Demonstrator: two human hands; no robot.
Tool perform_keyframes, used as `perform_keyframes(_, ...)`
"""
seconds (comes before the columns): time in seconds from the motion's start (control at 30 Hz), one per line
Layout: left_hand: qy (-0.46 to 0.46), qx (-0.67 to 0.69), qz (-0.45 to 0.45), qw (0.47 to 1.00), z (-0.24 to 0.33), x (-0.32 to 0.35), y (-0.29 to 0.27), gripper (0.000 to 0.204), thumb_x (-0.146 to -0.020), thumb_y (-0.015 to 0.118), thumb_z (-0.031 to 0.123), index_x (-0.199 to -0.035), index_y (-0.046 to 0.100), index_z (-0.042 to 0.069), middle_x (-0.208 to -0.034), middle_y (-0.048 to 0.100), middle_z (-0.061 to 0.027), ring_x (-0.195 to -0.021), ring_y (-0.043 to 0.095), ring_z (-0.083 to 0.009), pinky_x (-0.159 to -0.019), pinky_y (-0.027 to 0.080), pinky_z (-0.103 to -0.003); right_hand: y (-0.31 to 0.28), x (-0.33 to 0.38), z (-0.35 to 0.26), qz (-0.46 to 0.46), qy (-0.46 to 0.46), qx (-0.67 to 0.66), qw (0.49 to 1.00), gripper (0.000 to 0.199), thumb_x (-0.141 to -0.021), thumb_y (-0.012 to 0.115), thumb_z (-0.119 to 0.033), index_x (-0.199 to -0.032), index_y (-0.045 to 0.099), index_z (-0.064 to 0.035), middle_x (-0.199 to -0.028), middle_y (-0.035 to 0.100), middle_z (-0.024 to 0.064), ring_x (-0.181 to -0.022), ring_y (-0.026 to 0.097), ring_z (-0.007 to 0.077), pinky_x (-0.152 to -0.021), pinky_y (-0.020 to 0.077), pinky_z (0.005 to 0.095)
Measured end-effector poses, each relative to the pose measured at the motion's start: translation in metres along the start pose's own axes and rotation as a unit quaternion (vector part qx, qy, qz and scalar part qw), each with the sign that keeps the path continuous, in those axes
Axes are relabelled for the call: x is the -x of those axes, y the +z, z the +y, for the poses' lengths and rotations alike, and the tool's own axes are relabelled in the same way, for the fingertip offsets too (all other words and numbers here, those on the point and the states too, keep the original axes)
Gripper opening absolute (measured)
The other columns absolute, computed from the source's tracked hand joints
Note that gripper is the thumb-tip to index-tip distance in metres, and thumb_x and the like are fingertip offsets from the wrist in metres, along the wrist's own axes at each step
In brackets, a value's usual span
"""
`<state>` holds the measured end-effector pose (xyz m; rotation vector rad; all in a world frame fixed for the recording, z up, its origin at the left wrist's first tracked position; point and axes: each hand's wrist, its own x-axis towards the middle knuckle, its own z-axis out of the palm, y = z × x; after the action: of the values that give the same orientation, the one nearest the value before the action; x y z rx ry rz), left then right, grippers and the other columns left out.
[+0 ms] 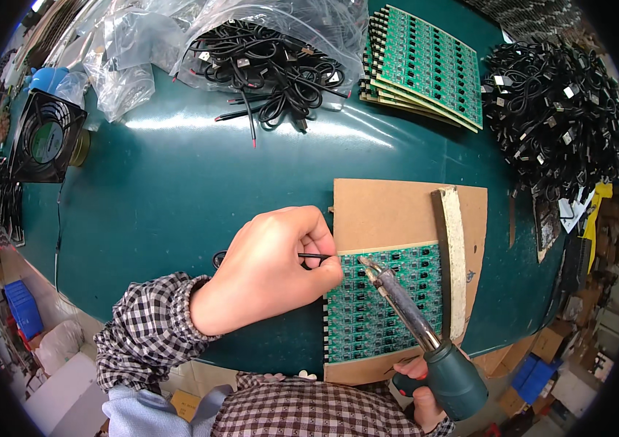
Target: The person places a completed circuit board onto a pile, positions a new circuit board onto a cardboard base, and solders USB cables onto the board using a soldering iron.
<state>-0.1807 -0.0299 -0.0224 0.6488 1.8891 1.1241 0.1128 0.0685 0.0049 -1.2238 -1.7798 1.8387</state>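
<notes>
My left hand (269, 255) pinches a thin black cable (314, 256) between thumb and fingers, its end lying at the upper left corner of a green circuit board panel (378, 317). My right hand (424, 408), partly hidden, grips a green soldering gun (456, 379). The gun's metal tip (369, 266) is over the panel's top row, just right of my left fingertips; I cannot tell whether it touches. Beneath the panel lies a brown fibreboard (389, 211). A worn strip (456, 255) runs along the panel's right side.
Black cables (273, 73) spill from a clear plastic bag at the back. To their right are stacked circuit board panels (429, 65), then a large heap of black USB cables (553, 116). A black fan (47, 138) stands at the far left of the green table (156, 211).
</notes>
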Motion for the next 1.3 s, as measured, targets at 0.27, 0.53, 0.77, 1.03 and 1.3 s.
perform_keyframes(0.27, -0.011, 0.017, -0.017, 1.000, 0.000, -0.001, 0.000, 0.014, -0.077, 0.072, 0.002, -0.079, 0.058, 0.000, -0.072, 0.062, 0.0016, -0.065, 0.055, 0.0011, -0.056, 0.044, -0.016, -0.004, 0.000, 0.006, -0.032, -0.005, 0.003, 0.999, 0.055, -0.083, 0.075, -0.041, -0.104, 0.053, 0.0043, -0.086, 0.057, 0.0134, -0.081, 0.062, 0.0259, -0.076, 0.0581, 0.0496)
perform_keyframes(0.53, -0.003, 0.004, -0.013, 1.000, 0.000, -0.001, 0.000, 0.014, -0.077, 0.072, 0.002, -0.079, 0.058, 0.000, -0.071, 0.061, 0.0032, -0.062, 0.053, 0.0022, -0.054, 0.042, -0.015, -0.005, 0.002, 0.010, -0.017, 0.007, 0.003, 1.000, 0.052, -0.082, 0.075, -0.041, -0.099, 0.054, 0.0039, -0.085, 0.058, 0.0135, -0.079, 0.062, 0.0260, -0.076, 0.0583, 0.0488)
perform_keyframes(0.77, -0.001, 0.005, -0.012, 1.000, -0.001, -0.001, 0.001, 0.014, -0.077, 0.072, 0.001, -0.078, 0.058, 0.001, -0.071, 0.061, 0.0032, -0.062, 0.052, 0.0026, -0.053, 0.041, -0.015, -0.006, -0.002, 0.012, -0.024, 0.006, 0.008, 1.000, 0.054, -0.079, 0.080, -0.041, -0.096, 0.054, 0.0040, -0.077, 0.060, 0.0136, -0.072, 0.063, 0.0241, -0.073, 0.0595, 0.0472)
perform_keyframes(1.03, -0.007, 0.008, -0.017, 1.000, -0.001, -0.001, 0.001, 0.014, -0.077, 0.072, 0.001, -0.079, 0.058, 0.001, -0.073, 0.062, 0.0027, -0.064, 0.054, 0.0019, -0.055, 0.043, -0.015, 0.004, -0.009, 0.001, -0.023, 0.003, 0.028, 0.999, 0.055, -0.077, 0.082, -0.040, -0.094, 0.053, 0.0044, -0.073, 0.059, 0.0113, -0.068, 0.063, 0.0214, -0.071, 0.0606, 0.0441)
perform_keyframes(1.3, -0.013, 0.001, -0.017, 1.000, 0.000, 0.000, 0.000, 0.015, -0.078, 0.073, 0.001, -0.079, 0.057, 0.000, -0.073, 0.062, 0.0023, -0.065, 0.055, 0.0014, -0.056, 0.044, -0.015, -0.001, -0.016, -0.006, -0.101, -0.045, 0.166, 0.980, 0.046, -0.084, 0.076, -0.024, -0.115, 0.056, 0.0035, -0.091, 0.062, 0.0089, -0.081, 0.062, 0.0184, -0.081, 0.0565, 0.0370)
